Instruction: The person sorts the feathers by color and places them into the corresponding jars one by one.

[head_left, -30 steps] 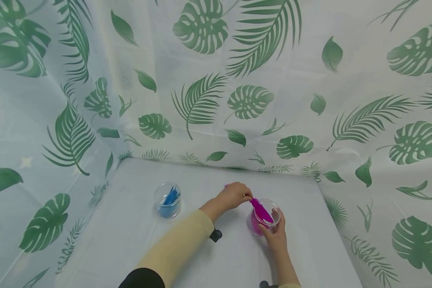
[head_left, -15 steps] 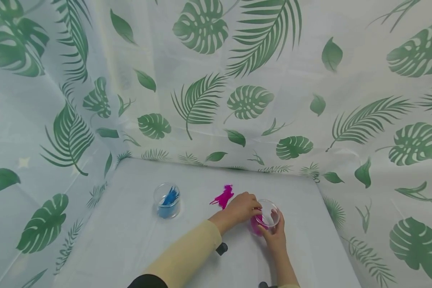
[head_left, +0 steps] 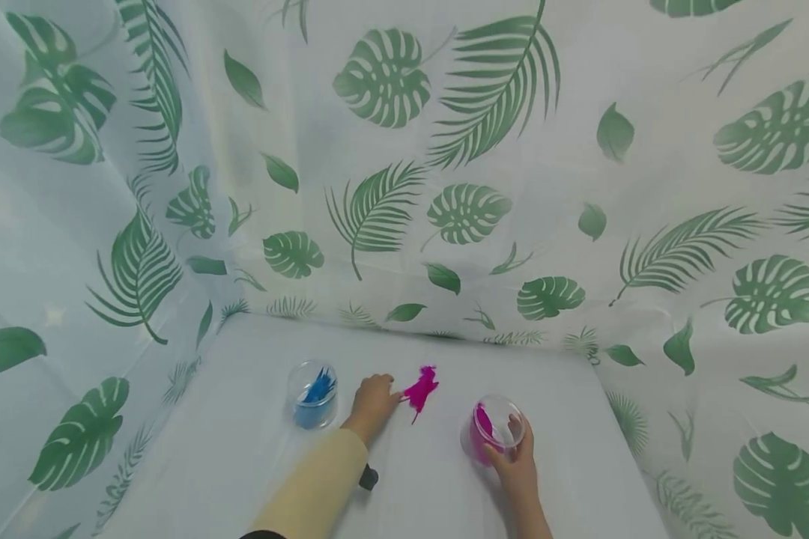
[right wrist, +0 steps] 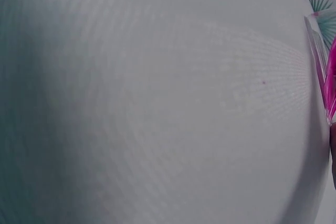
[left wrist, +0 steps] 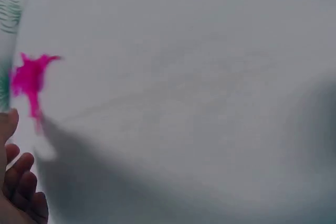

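In the head view my right hand (head_left: 520,468) holds a clear plastic cup (head_left: 504,425) by its side, thumb on the near wall and fingers round the far right. Bright pink feathers (head_left: 483,428) stand inside that cup. A small bunch of loose pink feathers (head_left: 421,389) lies on the table to the left of it. My left hand (head_left: 373,404) is just left of this bunch, its fingertips close to a feather's end. The left wrist view shows the left fingers (left wrist: 26,163) loosely bent, with nothing between them. Only a fingertip (right wrist: 333,148) of the right hand shows in the right wrist view.
A second clear cup (head_left: 291,389) with blue feathers (head_left: 320,385) stands on the white table (head_left: 431,486), left of my left hand. A leaf-patterned curtain (head_left: 404,224) encloses the back and sides of the table.
My left hand put a pink feather into the right-hand cup, let it go and moved left to the loose bunch. The right hand keeps its hold. The head view has tilted up slightly.
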Demonstrator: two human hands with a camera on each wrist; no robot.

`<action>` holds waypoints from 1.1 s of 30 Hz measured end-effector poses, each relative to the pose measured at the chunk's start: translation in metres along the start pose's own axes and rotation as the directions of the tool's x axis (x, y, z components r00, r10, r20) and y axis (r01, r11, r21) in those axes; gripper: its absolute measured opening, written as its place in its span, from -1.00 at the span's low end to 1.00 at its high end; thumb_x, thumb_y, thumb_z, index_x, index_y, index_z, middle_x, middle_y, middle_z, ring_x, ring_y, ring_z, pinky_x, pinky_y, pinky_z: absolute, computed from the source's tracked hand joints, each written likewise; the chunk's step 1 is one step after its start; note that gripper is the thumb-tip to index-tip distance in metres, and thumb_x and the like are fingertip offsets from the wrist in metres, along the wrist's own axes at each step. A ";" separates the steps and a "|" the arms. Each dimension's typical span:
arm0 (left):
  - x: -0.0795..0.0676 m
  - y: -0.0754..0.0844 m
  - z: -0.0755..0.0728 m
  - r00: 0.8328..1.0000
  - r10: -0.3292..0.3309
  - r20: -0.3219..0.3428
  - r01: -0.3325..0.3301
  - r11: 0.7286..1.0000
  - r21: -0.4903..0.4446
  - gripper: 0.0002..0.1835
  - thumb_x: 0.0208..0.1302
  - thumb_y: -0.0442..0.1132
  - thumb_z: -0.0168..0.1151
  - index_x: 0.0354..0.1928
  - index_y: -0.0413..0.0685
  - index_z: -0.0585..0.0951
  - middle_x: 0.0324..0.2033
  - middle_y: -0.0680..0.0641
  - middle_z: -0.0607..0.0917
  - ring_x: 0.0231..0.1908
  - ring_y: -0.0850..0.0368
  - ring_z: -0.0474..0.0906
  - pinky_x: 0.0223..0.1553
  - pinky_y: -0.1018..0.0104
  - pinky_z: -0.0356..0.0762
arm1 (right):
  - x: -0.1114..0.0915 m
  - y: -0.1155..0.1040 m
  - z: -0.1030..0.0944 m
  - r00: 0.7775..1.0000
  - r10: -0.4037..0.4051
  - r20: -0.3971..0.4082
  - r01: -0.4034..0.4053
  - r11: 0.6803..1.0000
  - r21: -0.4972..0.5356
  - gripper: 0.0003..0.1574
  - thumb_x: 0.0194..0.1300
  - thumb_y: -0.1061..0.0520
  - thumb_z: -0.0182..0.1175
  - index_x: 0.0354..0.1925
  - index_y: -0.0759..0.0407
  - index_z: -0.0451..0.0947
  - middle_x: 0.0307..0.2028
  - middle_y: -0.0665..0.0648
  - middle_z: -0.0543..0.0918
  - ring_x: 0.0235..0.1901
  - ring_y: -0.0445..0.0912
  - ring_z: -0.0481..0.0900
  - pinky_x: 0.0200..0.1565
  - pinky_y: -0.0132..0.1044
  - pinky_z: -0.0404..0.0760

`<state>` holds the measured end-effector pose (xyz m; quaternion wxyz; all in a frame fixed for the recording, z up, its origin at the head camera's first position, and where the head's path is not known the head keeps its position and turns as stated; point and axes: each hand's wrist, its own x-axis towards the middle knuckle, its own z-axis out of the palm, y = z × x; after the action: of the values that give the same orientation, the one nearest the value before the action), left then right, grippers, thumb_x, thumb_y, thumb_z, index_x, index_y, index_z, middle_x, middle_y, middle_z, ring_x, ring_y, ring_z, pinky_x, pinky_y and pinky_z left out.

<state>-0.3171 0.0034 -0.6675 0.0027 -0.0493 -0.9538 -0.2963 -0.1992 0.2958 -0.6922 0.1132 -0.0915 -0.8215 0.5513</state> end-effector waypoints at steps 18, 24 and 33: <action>-0.006 -0.018 0.002 0.997 0.049 0.065 -0.043 0.994 -0.096 -0.90 0.32 -0.14 0.29 -0.26 0.01 0.62 -0.37 0.05 0.66 -0.33 0.16 0.53 -0.12 0.15 0.63 | -0.003 0.011 -0.001 1.000 -0.014 -0.016 0.014 1.000 0.000 0.34 0.08 0.05 0.50 0.56 -0.20 -0.16 0.51 0.18 0.16 0.48 0.25 0.07 0.42 0.28 0.10; 0.004 -0.019 -0.011 0.990 0.137 0.013 -0.132 0.971 -0.201 -0.92 0.33 -0.12 0.29 -0.25 0.07 0.67 -0.34 0.12 0.69 -0.29 0.24 0.54 -0.11 0.23 0.62 | -0.005 0.008 -0.001 1.000 -0.005 -0.014 0.005 1.000 0.016 0.33 0.09 0.07 0.49 0.57 -0.16 -0.15 0.51 0.20 0.15 0.48 0.27 0.06 0.42 0.30 0.09; 0.023 0.022 -0.057 0.984 0.131 0.122 -0.079 0.928 -0.364 -0.85 0.32 0.06 0.27 -0.17 0.28 0.71 -0.30 0.23 0.69 -0.22 0.26 0.54 -0.10 0.29 0.62 | -0.003 0.005 0.001 1.000 0.014 -0.017 -0.014 1.000 0.016 0.37 0.08 0.03 0.50 0.57 -0.21 -0.19 0.52 0.20 0.13 0.49 0.26 0.04 0.42 0.30 0.07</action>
<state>-0.3388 -0.0089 -0.6069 -0.0596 -0.1214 -0.8776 -0.4599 -0.1962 0.2960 -0.6970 0.1172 -0.1011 -0.8154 0.5579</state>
